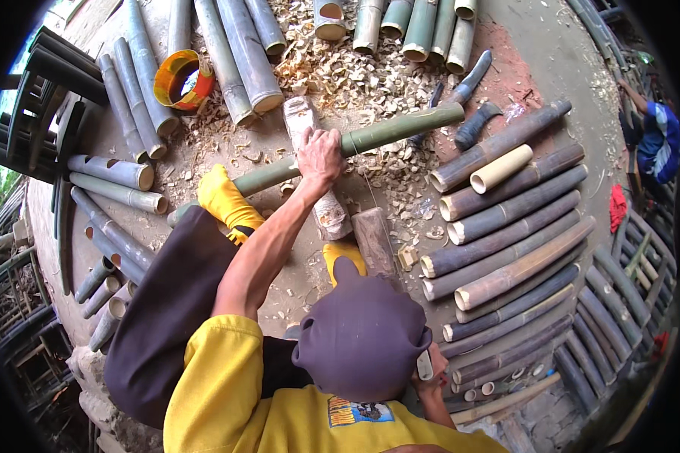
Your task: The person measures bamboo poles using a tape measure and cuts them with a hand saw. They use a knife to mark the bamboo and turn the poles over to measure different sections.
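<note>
My left hand (321, 157) is wrapped round a long green bamboo pole (400, 130), which slants from lower left to upper right. The pole rests across a pale, chopped log (331, 215). My left foot, in a yellow boot (227, 198), is against the pole's lower-left part. Beside the log's near end is my other yellow boot (345, 258), close to a brown wooden block (373, 240). Low on the right, my right hand (432, 371) is closed round something with a small greyish end; a dark cap (363, 328) hides part of it.
Cut bamboo lengths lie in a row (521, 234) on the right, more at the top (242, 57) and left (113, 174). Wood chips (347, 72) cover the ground ahead. An orange-yellow ring (183, 81) rests at upper left. Another person (661, 140) in blue is far right.
</note>
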The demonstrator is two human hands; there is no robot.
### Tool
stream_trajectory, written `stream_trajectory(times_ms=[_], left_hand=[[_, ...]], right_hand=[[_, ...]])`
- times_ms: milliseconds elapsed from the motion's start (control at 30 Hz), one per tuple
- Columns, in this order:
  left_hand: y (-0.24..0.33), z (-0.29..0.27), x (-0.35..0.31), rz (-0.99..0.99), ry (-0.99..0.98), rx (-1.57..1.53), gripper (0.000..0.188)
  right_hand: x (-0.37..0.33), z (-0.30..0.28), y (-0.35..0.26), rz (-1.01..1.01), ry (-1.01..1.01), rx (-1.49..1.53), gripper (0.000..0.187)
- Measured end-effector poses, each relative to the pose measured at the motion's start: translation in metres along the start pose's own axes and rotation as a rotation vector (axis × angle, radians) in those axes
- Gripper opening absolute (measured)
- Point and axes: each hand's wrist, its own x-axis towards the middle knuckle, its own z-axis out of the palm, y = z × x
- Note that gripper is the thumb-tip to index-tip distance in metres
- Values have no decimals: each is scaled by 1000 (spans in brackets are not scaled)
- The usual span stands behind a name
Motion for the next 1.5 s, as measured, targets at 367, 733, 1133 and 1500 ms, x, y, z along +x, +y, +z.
stream_trajectory(times_ms=[367, 733, 1133, 1500], left_hand=[[-12, 16, 3, -39, 14, 51, 36], [9, 22, 2, -20, -10, 43, 39], [10, 17, 6, 17, 32, 26, 36], [7, 10, 5, -26, -1, 45, 36]], right_hand=[[4, 11, -63, -179, -40, -413, 48], [89, 40, -66, -122, -63, -341, 46], [50, 15, -44, -356, 37, -381, 45], [-100, -66, -73, -246, -26, -630, 52]])
